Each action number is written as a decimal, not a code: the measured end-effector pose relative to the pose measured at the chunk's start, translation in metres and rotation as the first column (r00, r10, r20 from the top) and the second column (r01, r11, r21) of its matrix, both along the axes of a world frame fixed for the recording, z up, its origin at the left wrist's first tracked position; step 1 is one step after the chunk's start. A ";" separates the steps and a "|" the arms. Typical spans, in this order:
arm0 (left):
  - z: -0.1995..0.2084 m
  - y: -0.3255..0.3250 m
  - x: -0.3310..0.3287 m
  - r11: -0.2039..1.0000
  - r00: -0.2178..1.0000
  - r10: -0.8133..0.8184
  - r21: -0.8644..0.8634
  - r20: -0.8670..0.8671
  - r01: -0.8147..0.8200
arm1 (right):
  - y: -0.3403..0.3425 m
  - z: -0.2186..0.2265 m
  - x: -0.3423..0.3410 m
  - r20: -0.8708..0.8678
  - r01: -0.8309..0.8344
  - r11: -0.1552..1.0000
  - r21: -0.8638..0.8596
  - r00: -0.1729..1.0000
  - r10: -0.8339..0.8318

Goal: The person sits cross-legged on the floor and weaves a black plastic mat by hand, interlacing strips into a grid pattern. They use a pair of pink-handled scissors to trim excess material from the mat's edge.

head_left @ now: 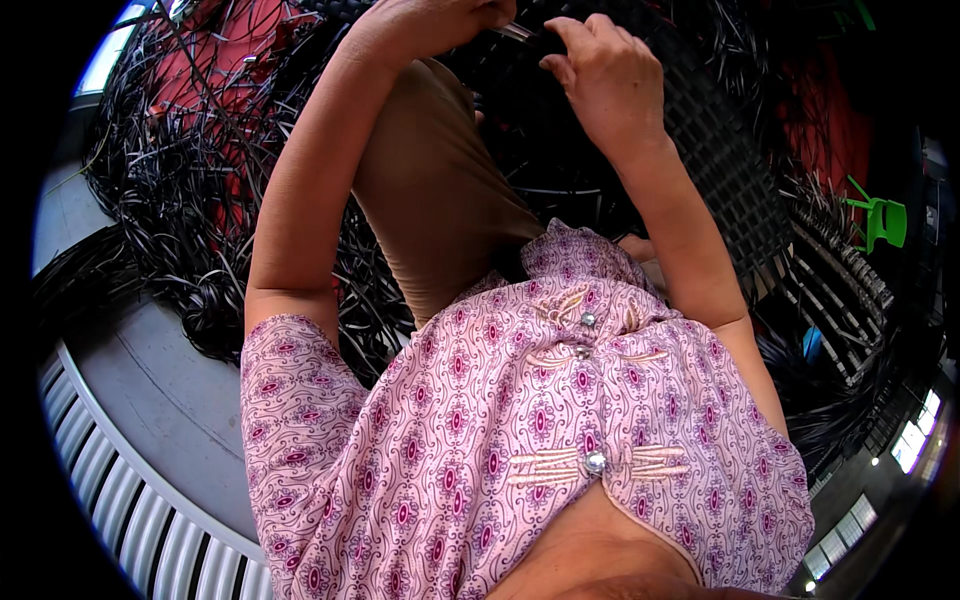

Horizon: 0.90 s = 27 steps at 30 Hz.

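Note:
At the top edge my left hand [430, 25] is closed around a slim shiny metal tool [514, 32], whose end sticks out toward the right. Part of that hand is cut off by the frame. Just to the right, my right hand [610, 85] has its fingers curled, with thumb and forefinger pointing at the tool's tip. Anything between those fingers blends into the dark behind them. Under and beside the right hand stretches a black woven panel [720, 130] of flat plaited strips. Its upper part runs out of view.
Tangled black strips [170, 230] heap up at the left over red material [240, 60]. A brown-clad knee [430, 180] rises between my arms. A grey-white slatted piece [150, 510] lies lower left. On the right are more strips [840, 300] and a green plastic chair [882, 222].

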<state>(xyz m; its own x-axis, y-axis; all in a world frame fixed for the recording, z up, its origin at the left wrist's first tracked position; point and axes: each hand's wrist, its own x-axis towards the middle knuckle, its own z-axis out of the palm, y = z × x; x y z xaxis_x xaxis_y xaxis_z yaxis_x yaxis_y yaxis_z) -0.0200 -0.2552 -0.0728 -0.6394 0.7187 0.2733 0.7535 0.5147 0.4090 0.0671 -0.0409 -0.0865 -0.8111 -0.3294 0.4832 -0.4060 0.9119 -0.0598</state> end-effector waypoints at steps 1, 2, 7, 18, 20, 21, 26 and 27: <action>0.000 0.000 0.000 1.000 1.000 0.000 0.009 -0.004 0.000 | 0.000 0.001 0.000 -0.061 -0.014 0.998 0.069 0.998 0.018; -0.001 0.000 0.000 1.000 1.000 -0.003 0.016 -0.007 0.003 | 0.001 -0.001 0.000 -0.055 -0.034 0.998 0.046 0.998 0.037; -0.001 0.000 0.003 1.000 1.000 0.022 0.018 -0.006 -0.022 | -0.001 -0.006 -0.006 -0.057 -0.079 0.997 -0.006 0.995 0.079; -0.002 -0.024 -0.002 0.994 0.985 0.109 0.030 -0.137 -0.106 | 0.006 0.003 -0.011 0.063 -0.080 0.996 -0.039 0.995 0.082; -0.003 -0.038 -0.005 0.989 0.977 0.147 0.025 -0.151 -0.145 | 0.009 0.007 -0.014 0.137 -0.116 0.983 -0.140 0.981 0.135; -0.002 -0.044 -0.005 0.988 0.974 0.156 0.007 -0.165 -0.157 | 0.010 0.012 -0.017 0.194 -0.130 0.970 -0.203 0.966 0.170; -0.004 -0.040 -0.007 0.988 0.944 0.148 -0.006 -0.295 -0.157 | -0.022 0.061 -0.031 0.369 0.011 0.864 -0.504 0.907 0.204; -0.001 -0.037 -0.005 0.987 0.929 0.149 -0.008 -0.339 -0.161 | -0.022 0.057 -0.038 0.321 -0.043 0.875 -0.482 0.921 0.222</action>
